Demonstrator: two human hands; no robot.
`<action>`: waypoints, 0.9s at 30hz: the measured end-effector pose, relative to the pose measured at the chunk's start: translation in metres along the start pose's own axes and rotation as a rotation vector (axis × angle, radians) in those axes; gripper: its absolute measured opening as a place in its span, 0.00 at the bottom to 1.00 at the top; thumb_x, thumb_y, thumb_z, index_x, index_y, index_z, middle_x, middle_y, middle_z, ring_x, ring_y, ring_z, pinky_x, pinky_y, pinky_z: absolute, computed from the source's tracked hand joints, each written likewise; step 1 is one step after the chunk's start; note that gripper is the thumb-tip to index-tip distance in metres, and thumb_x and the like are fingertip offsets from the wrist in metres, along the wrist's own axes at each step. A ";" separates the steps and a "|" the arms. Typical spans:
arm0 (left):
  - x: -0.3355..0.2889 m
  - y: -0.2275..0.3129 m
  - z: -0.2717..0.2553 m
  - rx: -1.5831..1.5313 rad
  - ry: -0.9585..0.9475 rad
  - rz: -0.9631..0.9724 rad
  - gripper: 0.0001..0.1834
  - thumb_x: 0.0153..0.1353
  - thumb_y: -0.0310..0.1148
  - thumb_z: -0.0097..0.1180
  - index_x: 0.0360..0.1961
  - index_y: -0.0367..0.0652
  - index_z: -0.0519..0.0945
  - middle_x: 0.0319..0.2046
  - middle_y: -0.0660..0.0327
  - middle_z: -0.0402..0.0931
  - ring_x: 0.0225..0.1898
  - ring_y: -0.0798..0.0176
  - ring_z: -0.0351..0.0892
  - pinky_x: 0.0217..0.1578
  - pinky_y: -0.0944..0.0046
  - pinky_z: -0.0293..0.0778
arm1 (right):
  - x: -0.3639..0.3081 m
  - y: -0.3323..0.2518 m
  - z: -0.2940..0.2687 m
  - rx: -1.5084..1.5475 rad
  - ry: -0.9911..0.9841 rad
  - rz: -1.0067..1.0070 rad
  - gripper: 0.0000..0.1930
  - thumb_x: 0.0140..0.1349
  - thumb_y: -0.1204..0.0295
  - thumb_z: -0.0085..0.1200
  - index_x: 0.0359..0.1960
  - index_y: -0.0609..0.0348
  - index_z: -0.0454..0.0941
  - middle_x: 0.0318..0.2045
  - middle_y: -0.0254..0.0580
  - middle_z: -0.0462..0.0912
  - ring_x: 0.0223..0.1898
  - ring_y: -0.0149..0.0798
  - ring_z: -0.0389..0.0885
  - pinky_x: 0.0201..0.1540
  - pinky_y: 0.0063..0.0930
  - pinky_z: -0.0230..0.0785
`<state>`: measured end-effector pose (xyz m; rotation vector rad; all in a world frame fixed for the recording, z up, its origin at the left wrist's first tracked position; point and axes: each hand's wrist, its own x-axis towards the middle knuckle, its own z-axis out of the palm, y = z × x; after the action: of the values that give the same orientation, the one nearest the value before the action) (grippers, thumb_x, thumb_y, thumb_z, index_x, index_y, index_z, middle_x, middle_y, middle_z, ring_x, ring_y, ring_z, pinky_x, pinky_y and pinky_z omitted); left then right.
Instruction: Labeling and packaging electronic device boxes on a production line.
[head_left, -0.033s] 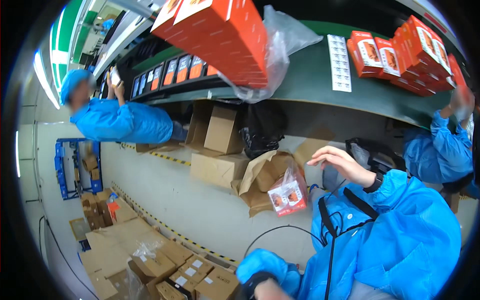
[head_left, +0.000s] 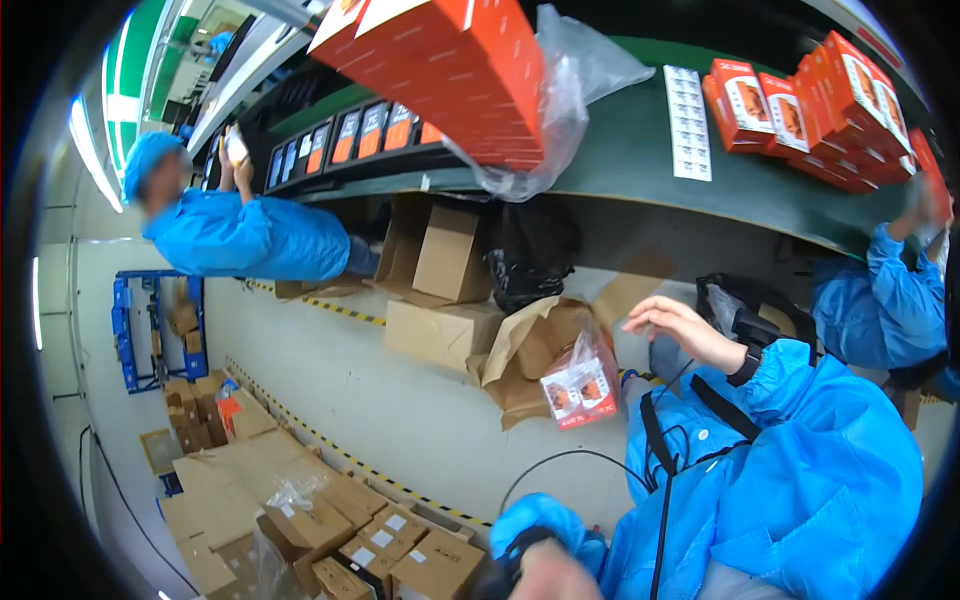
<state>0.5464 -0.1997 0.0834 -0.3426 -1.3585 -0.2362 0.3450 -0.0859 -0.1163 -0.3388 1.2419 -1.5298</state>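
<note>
My right hand (head_left: 685, 328) is held in the air in front of the blue coat, fingers stretched out and a little bent, with nothing in them. Below and left of it in the picture, a red-and-white pack of boxes (head_left: 582, 392) in clear plastic rests by an open brown paper bag (head_left: 515, 375). My left hand (head_left: 555, 577) is at the lower edge, smeared by motion and partly cut off, so its fingers do not show. Dark bands circle both wrists. A black cable (head_left: 660, 540) hangs down the coat.
A green bench (head_left: 620, 165) bears a tall red box stack (head_left: 450, 80) in a plastic bag (head_left: 585, 65), a label sheet (head_left: 687, 120) and smaller red boxes (head_left: 845, 100). Co-workers stand left (head_left: 250, 235) and right (head_left: 860, 310). Cartons (head_left: 435, 565) fill the lower left.
The whole view has shifted slightly, with most things a little farther right. My left hand has moved slightly right and is blurred. My right hand keeps its pose.
</note>
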 end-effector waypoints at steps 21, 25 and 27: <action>-0.505 0.024 -0.272 0.153 -2.059 -0.922 0.27 0.48 0.26 0.50 0.54 0.46 0.66 0.40 0.57 0.68 0.43 0.53 0.70 0.41 0.53 0.69 | 0.037 0.528 0.139 -1.230 0.246 0.186 0.20 0.42 0.68 0.59 0.40 0.58 0.72 0.40 0.48 0.73 0.42 0.47 0.73 0.41 0.38 0.70; -0.513 0.041 -0.270 0.081 -1.692 -1.070 0.12 0.46 0.28 0.55 0.35 0.41 0.75 0.35 0.54 0.70 0.40 0.49 0.70 0.39 0.54 0.67 | 0.014 0.526 0.094 -0.962 0.230 0.167 0.08 0.55 0.67 0.49 0.29 0.58 0.76 0.36 0.50 0.77 0.38 0.47 0.76 0.38 0.37 0.70; -0.498 0.045 -0.280 0.096 -1.710 -1.074 0.11 0.47 0.28 0.54 0.34 0.40 0.74 0.35 0.54 0.70 0.40 0.49 0.69 0.39 0.54 0.66 | 0.014 0.503 0.094 -0.251 0.308 0.443 0.09 0.61 0.68 0.46 0.31 0.59 0.75 0.32 0.44 0.77 0.34 0.36 0.77 0.35 0.31 0.69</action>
<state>0.7183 -0.2783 -0.4578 0.4994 -3.1599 -0.8685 0.6852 -0.0806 -0.4993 0.0201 1.6311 -1.0711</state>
